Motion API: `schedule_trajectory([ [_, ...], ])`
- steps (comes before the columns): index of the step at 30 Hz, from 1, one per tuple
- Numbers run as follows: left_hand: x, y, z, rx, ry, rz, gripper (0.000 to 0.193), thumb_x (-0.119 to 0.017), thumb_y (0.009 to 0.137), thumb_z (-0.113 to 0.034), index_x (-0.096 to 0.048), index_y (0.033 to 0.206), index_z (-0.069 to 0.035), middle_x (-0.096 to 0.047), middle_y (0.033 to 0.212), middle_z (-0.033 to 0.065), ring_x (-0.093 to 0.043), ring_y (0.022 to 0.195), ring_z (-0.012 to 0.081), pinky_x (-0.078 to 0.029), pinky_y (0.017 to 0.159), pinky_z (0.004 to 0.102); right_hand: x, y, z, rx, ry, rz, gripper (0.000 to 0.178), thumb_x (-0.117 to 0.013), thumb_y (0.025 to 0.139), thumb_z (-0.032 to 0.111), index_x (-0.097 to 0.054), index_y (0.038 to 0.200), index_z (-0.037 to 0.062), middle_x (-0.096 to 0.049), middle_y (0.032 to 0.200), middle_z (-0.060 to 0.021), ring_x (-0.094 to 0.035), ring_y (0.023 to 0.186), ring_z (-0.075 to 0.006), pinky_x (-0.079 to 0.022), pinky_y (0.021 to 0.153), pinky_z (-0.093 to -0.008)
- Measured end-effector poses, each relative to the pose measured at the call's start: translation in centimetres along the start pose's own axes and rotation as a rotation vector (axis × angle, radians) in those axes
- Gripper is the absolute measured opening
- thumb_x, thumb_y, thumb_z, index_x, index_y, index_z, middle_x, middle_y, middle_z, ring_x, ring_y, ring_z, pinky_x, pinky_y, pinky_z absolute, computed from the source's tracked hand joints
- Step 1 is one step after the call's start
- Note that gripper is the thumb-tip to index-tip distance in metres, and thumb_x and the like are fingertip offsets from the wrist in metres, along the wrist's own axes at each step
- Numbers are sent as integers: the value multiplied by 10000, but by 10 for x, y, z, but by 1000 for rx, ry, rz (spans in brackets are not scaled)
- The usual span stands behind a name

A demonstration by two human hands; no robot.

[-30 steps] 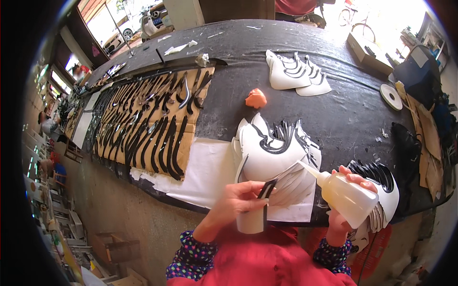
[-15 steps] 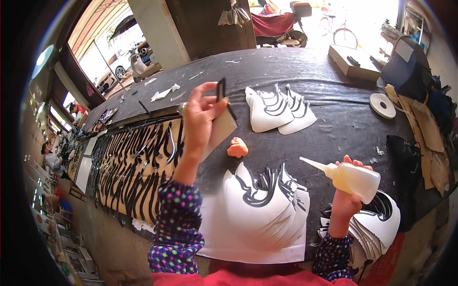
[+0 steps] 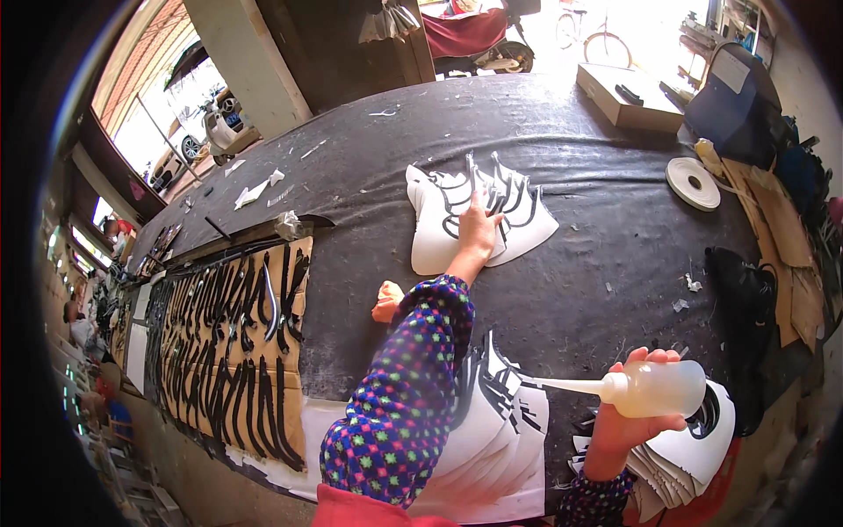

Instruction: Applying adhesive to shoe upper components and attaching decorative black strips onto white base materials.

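My left hand (image 3: 477,230) reaches across the dark table to a far group of white curved pieces (image 3: 432,239) with black strips on them. Its fingers are stretched out over the top piece, the thumb apart. In my right hand (image 3: 623,432) is a translucent squeeze bottle (image 3: 663,389), lying sideways with its long thin nozzle pointing left. The nozzle tip is by a fanned stack of similar white pieces (image 3: 492,430) at the near edge, partly hidden by my left sleeve. Beside that sleeve lies a crumpled orange lump (image 3: 386,302).
A cardboard board (image 3: 299,369) at the left carries rows of black curved strips. Another stack of white pieces (image 3: 716,443) sits below my right hand. Toward the right are a white tape roll (image 3: 678,190), a cardboard box (image 3: 625,112) and flat cardboard (image 3: 777,211).
My left hand has moved from holding up a white piece with a black strip to the far group, where it rests over the pieces. The bottle has tipped more level.
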State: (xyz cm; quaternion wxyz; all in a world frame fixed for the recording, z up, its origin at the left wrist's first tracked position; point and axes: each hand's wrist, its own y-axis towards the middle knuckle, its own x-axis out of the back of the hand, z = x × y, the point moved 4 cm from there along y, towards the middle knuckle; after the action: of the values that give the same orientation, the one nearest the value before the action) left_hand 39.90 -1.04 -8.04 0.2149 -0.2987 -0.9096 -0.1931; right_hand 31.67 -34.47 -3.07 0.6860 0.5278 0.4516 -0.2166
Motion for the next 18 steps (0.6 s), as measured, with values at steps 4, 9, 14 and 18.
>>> schedule_trajectory([
  [4, -3, -4, -1, -100, 56, -12, 570, -723, 688, -39, -470, 1198, -49, -607, 961, 168, -567, 941, 307, -449, 813, 384, 1, 0, 0, -13, -41, 4, 726, -758, 714, 265, -318, 1269, 105, -393, 1317, -86, -291, 1299, -311, -265, 1057, -541],
  [9, 30, -15, -25, -204, 223, -7, 444, -684, 739, -130, -530, 1142, -25, -598, 1015, 167, -552, 971, 326, -437, 859, 391, 2, -2, 0, -11, -47, 6, 764, -765, 700, 279, -314, 1286, 89, -402, 1306, -88, -281, 1302, -306, -263, 1067, -525],
  [14, 122, -101, -62, -155, 80, 304, 383, -607, 838, -312, -595, 1051, 6, -648, 955, 158, -630, 862, 233, -485, 766, 317, 4, -7, 0, 44, -79, -84, 814, -787, 644, 392, -356, 1267, 94, -432, 1275, -81, -344, 1256, -326, -333, 1026, -527],
  [18, 163, -254, -75, -122, 513, 378, 604, -648, 743, -512, -611, 1009, 29, -580, 963, 153, -532, 971, 291, -425, 857, 363, -4, -4, -7, 28, -90, -32, 818, -774, 637, 437, -371, 1267, 106, -448, 1270, -68, -361, 1247, -331, -337, 1017, -527],
])
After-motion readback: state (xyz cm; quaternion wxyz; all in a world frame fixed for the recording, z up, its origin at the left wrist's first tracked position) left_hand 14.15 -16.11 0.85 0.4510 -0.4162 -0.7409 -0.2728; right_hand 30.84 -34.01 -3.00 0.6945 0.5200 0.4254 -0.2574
